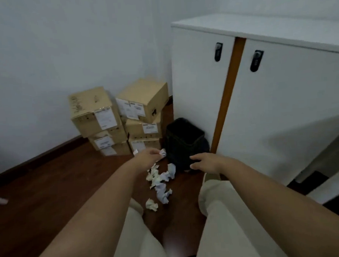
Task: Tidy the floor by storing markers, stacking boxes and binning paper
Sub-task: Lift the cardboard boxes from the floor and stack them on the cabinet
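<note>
Here the left hand point(148, 155) has its fingers point(156, 152) pinched on a crumpled paper point(163, 153) beside the black bin point(185, 139); the right hand point(204, 162) spreads its fingers apart against the bin's wall; box labels are unreadable.

A dark wooden floor point(55, 185) is bounded by pale walls point(62, 45); a white cabinet point(281, 106) with two black handles is set at right.
</note>
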`<action>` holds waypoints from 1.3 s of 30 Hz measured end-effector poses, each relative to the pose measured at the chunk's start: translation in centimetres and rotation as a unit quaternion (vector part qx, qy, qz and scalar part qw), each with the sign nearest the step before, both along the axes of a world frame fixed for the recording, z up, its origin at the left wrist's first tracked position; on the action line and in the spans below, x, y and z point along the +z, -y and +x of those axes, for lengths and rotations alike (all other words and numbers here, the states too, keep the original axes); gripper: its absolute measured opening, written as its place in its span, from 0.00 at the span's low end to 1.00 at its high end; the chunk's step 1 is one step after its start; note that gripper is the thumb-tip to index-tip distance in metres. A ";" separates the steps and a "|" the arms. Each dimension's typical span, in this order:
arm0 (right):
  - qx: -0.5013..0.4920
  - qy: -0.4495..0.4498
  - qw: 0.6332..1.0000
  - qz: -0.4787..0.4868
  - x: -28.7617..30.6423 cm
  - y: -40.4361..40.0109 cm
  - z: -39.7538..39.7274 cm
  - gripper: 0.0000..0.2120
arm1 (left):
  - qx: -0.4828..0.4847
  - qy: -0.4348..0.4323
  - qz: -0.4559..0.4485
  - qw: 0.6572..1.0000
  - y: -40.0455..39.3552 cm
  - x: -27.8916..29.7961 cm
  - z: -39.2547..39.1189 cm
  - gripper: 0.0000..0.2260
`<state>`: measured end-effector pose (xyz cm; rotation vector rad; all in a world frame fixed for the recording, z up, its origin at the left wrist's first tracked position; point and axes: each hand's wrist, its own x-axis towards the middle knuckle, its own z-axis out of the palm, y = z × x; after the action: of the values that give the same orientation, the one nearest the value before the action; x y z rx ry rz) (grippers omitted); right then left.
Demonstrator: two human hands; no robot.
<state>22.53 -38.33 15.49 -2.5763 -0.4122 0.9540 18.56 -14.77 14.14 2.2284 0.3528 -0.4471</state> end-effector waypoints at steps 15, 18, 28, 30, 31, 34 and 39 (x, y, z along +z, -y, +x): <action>-0.014 -0.074 0.997 -0.018 -14.6 -10.1 6.5 0.29 | 0.137 -0.090 0.017 0.986 -10.7 -13.6 -3.2 0.17; -0.020 -0.067 0.998 -0.003 -16.2 -13.0 8.8 0.27 | 0.174 -0.058 0.008 0.983 -12.3 -15.2 -0.1 0.14; -0.043 -0.086 0.995 0.029 -19.5 -18.4 14.2 0.30 | 0.062 -0.115 0.052 0.990 -16.4 -17.0 7.2 0.15; -0.055 -0.088 0.994 0.029 -19.1 -18.5 15.8 0.30 | 0.069 -0.100 0.061 0.991 -17.2 -15.7 9.7 0.15; -0.064 -0.084 0.994 0.029 -18.9 -18.5 16.7 0.30 | 0.070 -0.089 0.067 0.991 -17.5 -15.0 10.9 0.15; -0.081 -0.074 0.993 0.048 -17.2 -18.7 19.1 0.29 | 0.035 -0.067 0.103 0.992 -17.8 -12.7 14.1 0.16; -0.095 -0.070 0.990 0.079 -14.7 -19.5 22.3 0.27 | -0.075 -0.057 0.171 0.981 -17.2 -10.1 17.8 0.17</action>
<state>44.80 -18.86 0.80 -2.3402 -0.1914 0.9827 36.40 2.41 4.05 2.5822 0.3429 -0.6379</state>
